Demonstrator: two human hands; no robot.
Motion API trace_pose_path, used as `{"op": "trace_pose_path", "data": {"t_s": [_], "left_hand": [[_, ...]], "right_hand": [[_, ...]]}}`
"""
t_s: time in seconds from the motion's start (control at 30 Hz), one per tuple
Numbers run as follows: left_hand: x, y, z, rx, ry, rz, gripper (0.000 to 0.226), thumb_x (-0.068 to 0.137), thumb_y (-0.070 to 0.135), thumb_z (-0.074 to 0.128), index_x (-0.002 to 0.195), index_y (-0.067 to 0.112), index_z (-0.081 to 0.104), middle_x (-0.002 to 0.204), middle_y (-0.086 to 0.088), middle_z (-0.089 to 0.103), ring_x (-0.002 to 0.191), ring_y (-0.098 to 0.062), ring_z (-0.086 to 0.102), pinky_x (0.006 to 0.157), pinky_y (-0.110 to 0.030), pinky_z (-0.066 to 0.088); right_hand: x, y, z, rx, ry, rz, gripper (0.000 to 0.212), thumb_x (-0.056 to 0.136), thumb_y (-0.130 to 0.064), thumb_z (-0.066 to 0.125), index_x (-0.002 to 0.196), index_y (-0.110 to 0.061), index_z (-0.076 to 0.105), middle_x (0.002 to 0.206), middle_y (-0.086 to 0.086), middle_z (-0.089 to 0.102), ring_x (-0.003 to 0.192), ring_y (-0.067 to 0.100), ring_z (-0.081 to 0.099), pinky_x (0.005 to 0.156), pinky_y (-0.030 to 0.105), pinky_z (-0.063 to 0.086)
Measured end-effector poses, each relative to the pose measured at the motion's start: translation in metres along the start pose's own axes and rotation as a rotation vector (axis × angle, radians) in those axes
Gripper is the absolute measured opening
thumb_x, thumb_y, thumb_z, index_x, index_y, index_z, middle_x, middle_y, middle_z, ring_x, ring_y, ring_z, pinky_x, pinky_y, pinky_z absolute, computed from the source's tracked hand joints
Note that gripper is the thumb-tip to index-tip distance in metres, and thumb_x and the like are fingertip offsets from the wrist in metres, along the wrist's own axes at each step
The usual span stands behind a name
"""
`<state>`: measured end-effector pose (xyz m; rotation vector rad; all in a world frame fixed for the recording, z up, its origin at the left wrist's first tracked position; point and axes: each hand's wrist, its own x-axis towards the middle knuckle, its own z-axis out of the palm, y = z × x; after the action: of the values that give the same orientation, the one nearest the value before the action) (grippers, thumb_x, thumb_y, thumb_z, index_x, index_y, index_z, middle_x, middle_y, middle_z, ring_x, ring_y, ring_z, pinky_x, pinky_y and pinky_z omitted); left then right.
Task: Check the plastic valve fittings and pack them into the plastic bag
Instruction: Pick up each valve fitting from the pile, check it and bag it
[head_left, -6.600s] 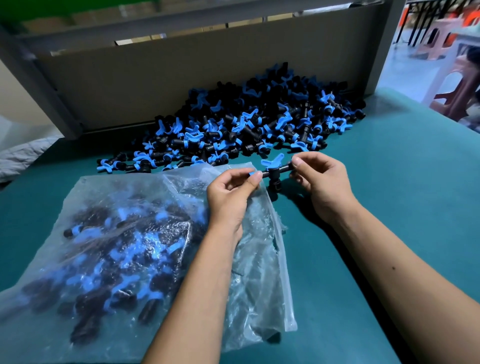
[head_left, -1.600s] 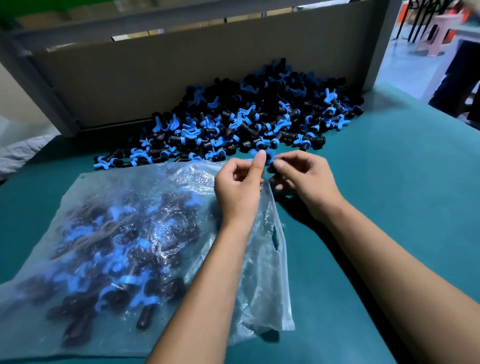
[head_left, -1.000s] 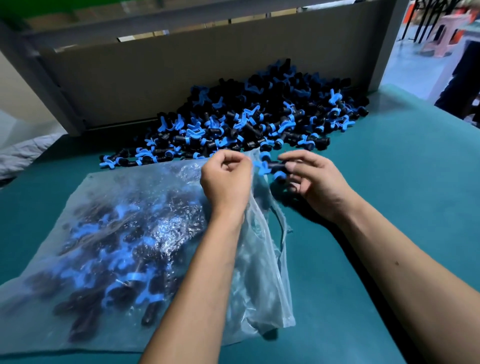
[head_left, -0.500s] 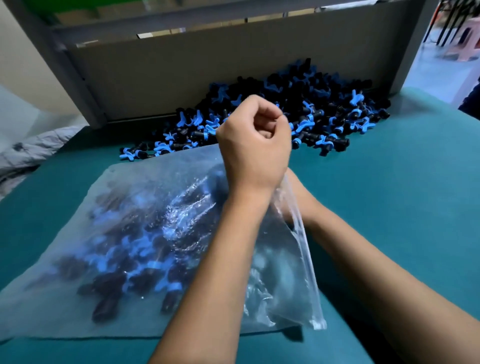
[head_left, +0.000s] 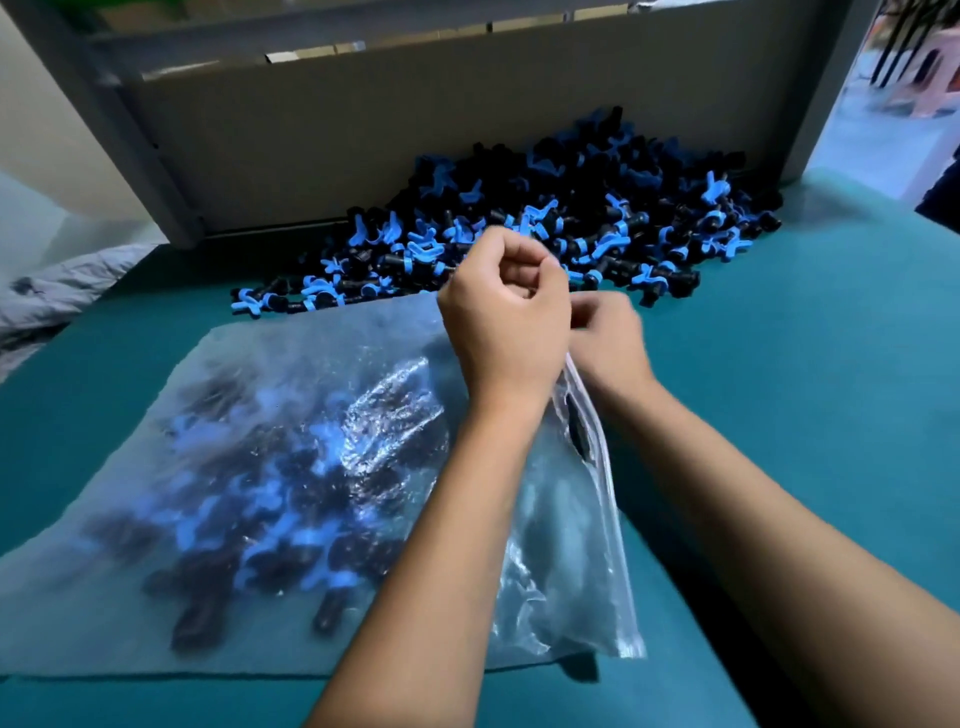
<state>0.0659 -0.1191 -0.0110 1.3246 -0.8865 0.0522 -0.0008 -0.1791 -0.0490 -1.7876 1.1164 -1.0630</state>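
Note:
A clear plastic bag (head_left: 260, 441) lies on the teal table, with several black and blue valve fittings inside it. My left hand (head_left: 506, 312) is curled into a fist that pinches the bag's upper edge and lifts the mouth open. My right hand (head_left: 610, 343) is blurred at the bag's mouth, just right of and behind the left hand. Its fingertips are hidden, so I cannot tell whether it holds anything. A large pile of loose valve fittings (head_left: 571, 223) lies beyond both hands.
The teal table (head_left: 779, 389) stretches to the right and front. A grey board (head_left: 415, 130) in a metal frame stands behind the pile. Pale crumpled sheeting (head_left: 57, 291) lies at the far left. Pink stools (head_left: 930, 78) stand beyond the table at top right.
My right hand took a fitting to the bag's mouth, went inside under the lifted edge, and now shows at the opening again. My left hand keeps the edge raised.

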Motion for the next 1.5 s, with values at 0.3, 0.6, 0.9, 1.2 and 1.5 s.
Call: {"op": "trace_pose_path", "data": {"t_s": [0.3,0.6,0.9,1.2,1.5], "left_hand": [[-0.037,-0.053,0.012,0.282,-0.296,-0.221,0.014,0.081,0.012,0.067,0.072,0.023,0.064,0.057,0.011,0.061,0.058,-0.006,0.06,0.051,-0.019,0.043],[-0.035,-0.058,0.011,0.303,-0.344,-0.302,0.013,0.081,0.014,0.07,0.072,0.024,0.066,0.061,0.012,0.064,0.059,-0.001,0.06,0.046,-0.009,0.037],[-0.035,-0.058,0.009,0.258,-0.33,-0.328,0.01,0.081,0.014,0.07,0.075,0.022,0.068,0.065,0.008,0.067,0.061,-0.003,0.061,0.049,-0.009,0.038],[-0.03,-0.061,0.005,0.048,-0.276,-0.344,0.023,0.092,0.029,0.074,0.114,0.036,0.069,0.096,0.011,0.072,0.072,-0.008,0.07,0.075,-0.033,0.059],[-0.026,-0.056,-0.001,-0.398,-0.328,-0.538,0.018,0.089,-0.002,0.075,0.105,0.006,0.075,0.077,-0.003,0.076,0.067,-0.014,0.07,0.069,-0.025,0.061]], "right_hand": [[0.062,0.07,-0.058,-0.92,-0.015,-0.04,0.037,0.099,-0.031,0.05,0.136,-0.029,0.054,0.153,0.015,0.031,0.135,0.042,0.026,0.102,0.05,0.039],[0.04,0.062,-0.057,-0.827,0.116,-0.135,0.009,0.085,-0.01,0.061,0.093,-0.006,0.06,0.108,0.014,0.052,0.099,0.036,0.044,0.085,0.042,0.042],[0.017,0.057,-0.052,-0.769,0.09,-0.158,0.018,0.093,-0.028,0.061,0.106,-0.015,0.061,0.101,0.012,0.056,0.09,0.038,0.057,0.072,0.04,0.049],[0.005,0.047,-0.049,0.389,0.096,-0.062,0.008,0.097,-0.022,0.066,0.092,-0.017,0.061,0.07,0.006,0.069,0.061,0.017,0.058,0.054,0.023,0.046],[0.003,0.052,-0.055,0.752,-0.13,0.18,0.015,0.086,-0.024,0.074,0.09,-0.011,0.068,0.074,0.011,0.065,0.054,0.011,0.049,0.054,0.02,0.044]]}}
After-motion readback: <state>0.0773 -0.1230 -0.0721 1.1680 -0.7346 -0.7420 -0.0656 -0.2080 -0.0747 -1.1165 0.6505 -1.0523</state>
